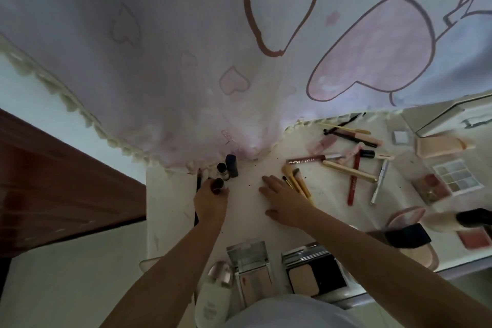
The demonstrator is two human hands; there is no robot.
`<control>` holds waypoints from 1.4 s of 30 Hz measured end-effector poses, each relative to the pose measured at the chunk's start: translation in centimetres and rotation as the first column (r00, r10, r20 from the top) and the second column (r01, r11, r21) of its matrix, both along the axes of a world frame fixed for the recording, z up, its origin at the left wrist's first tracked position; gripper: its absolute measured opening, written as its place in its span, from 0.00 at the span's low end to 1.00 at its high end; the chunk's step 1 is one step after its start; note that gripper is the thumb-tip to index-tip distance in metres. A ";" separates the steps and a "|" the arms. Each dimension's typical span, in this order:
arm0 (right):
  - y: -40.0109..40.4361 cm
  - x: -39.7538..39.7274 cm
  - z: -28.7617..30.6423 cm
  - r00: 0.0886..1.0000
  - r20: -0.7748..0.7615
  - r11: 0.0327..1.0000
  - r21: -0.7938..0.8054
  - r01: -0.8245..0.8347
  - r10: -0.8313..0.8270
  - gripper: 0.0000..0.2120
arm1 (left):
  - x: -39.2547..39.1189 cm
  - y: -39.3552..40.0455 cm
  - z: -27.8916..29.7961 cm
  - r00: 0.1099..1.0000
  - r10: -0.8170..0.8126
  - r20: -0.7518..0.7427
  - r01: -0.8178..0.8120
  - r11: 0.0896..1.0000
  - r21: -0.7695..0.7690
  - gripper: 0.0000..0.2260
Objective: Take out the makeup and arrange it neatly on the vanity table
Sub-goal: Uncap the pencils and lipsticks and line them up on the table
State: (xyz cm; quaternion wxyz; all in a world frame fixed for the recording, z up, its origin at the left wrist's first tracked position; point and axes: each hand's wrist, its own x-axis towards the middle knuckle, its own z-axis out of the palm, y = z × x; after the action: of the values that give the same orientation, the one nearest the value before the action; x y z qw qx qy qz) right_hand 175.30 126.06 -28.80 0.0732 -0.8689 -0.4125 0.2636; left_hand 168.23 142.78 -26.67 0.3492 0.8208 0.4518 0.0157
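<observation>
My left hand (210,201) grips a small dark-capped bottle (217,185) at the table's far left, just in front of two more small bottles (228,166). My right hand (283,198) lies flat and open on the white vanity table (247,224), its fingers beside a bunch of yellow-handled brushes (296,181). Lip pencils and tubes (351,168) lie scattered to the right. An eyeshadow palette (456,174) sits at the far right. Two open compacts (282,271) and a white bottle (213,298) lie near the front edge.
A pink cartoon-print curtain (239,61) hangs over the table's back edge. A peach pouch (442,145), a pink blush pan (475,238) and dark sponges (407,235) crowd the right end. A brown board (53,181) stands left of the table.
</observation>
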 end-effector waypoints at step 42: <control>-5.9 11.4 9.2 0.896 0.002 0.856 0.299 0.422 -0.443 0.10 | 3.1 -4.3 -3.8 0.320 -0.857 -0.404 0.940 0.339 0.025 0.36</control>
State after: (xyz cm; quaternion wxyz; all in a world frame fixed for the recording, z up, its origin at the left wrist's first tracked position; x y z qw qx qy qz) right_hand 186.68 120.20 -19.55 0.2427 -0.9278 -0.2431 0.1458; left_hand 171.30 138.52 -30.45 0.1100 0.9590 -0.0431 -0.2578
